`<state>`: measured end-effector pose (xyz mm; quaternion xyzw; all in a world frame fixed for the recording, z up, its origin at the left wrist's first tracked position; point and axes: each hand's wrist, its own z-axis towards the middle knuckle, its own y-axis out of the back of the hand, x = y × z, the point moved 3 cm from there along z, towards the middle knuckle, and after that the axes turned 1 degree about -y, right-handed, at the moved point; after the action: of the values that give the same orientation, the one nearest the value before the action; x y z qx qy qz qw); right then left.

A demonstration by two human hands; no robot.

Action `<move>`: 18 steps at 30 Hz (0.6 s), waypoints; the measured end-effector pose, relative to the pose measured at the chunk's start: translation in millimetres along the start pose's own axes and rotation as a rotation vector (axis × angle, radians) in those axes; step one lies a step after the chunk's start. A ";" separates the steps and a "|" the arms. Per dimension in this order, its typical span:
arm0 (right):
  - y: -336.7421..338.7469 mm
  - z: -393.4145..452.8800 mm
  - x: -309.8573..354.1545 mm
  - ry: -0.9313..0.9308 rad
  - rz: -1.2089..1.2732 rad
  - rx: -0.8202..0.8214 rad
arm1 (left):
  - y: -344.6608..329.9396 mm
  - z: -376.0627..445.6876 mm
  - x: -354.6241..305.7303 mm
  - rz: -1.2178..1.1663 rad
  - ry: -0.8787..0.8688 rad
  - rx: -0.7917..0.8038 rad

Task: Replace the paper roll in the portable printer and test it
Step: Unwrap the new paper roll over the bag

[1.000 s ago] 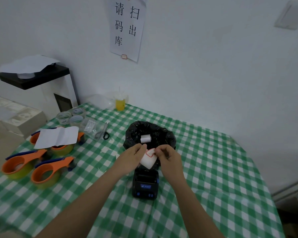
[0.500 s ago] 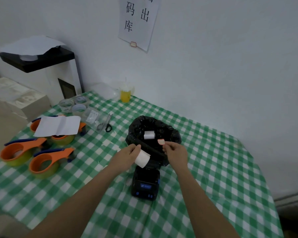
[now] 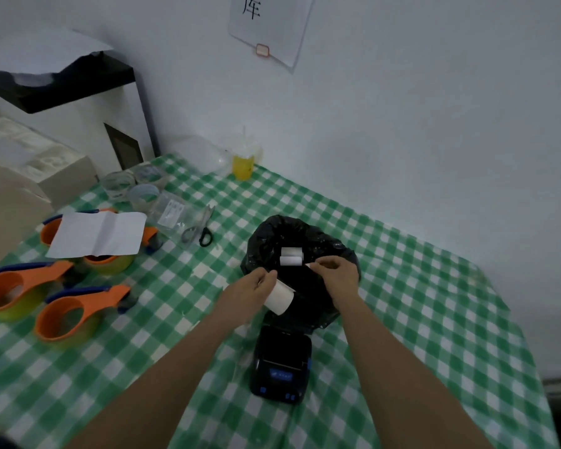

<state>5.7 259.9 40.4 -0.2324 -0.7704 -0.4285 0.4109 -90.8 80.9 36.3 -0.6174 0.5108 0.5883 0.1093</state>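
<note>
A black portable printer (image 3: 282, 364) with blue buttons lies on the green checked tablecloth, just in front of a black bin bag (image 3: 308, 241). My left hand (image 3: 253, 288) grips a white paper roll (image 3: 280, 297) above the bag's near rim. My right hand (image 3: 336, 277) is over the bag's opening, fingertips pinched on a small sticker (image 3: 308, 264). Two small white rolls (image 3: 291, 257) lie inside the bag.
Three orange tape dispensers (image 3: 65, 314) and a folded white sheet (image 3: 99, 234) lie at the left. Scissors (image 3: 200, 226), clear tape rolls (image 3: 133, 184) and a yellow cup (image 3: 244, 163) stand toward the wall. A black-topped white machine (image 3: 78, 92) is at far left.
My hands have separated: the right one peeled the sticker off the roll and carried it over the bag, while the left one kept hold of the roll. The camera tilted down.
</note>
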 end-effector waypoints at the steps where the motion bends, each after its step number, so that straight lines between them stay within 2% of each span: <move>1: -0.5 3.9 -2.0 -0.008 -0.007 0.005 | -0.5 3.1 0.6 -0.010 0.005 0.002; 14: 2.9 19.3 -18.0 0.025 -0.113 0.077 | -10.3 16.0 0.0 -0.009 0.012 0.052; 18: 4.0 14.7 -20.0 0.025 -0.096 0.047 | -8.3 9.8 -5.9 0.076 0.003 0.014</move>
<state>13.3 274.4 21.3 -0.1802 -0.7854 -0.4324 0.4047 -89.2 94.8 34.6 -0.5975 0.5383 0.5874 0.0905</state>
